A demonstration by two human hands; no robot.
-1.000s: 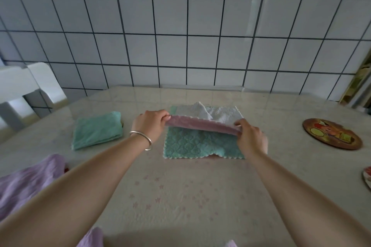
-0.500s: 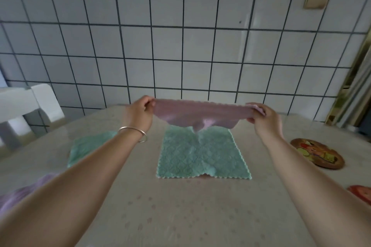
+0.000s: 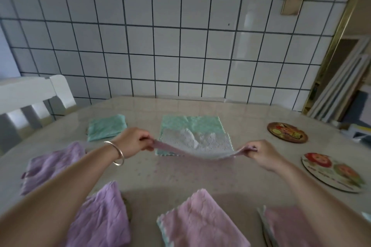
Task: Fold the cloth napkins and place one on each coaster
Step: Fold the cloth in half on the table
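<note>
Fingers (image 3: pixel 147 142) pinch napkin (image 3: pixel 197 146) over table (image 3: pixel 180 174).

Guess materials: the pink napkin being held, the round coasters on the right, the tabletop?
Pink napkin: soft knit-looking cloth with a scalloped edge; it sags between the hands. Coasters: stiff flat discs, printed glossy tops, possibly wood or board. Tabletop: shiny, reflective, faint flower print, perhaps a plastic cover.

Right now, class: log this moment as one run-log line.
left hand: pinching napkin | right hand: pinching napkin | napkin: stretched above table | coasters: bare
</note>
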